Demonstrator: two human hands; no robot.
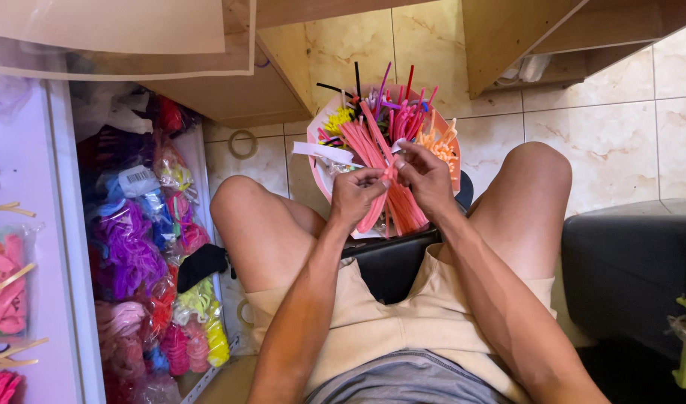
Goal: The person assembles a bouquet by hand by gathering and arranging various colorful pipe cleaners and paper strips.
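The person sits on a black seat [391,265], bare knees apart, forearms reaching toward twelve o'clock. The left hand [355,196] is closed in a pinch on a pink pipe cleaner [388,176], fingertips drawn together on it. The right hand [427,178], just at three o'clock of the left, grips the same pipe cleaner, thumb and fingers curled around it; the two hands nearly touch over the gap between the knees. Just beyond the hands, at twelve o'clock, a pink tub [317,127] stands on the tiled floor [605,127], crammed with pink, orange, yellow and purple pipe cleaners sticking upward. At nine o'clock a shelf [144,247] holds clear bags of coloured craft pieces. At three o'clock stands a black box [627,269]. Farther off, wooden furniture legs [507,37] rise.
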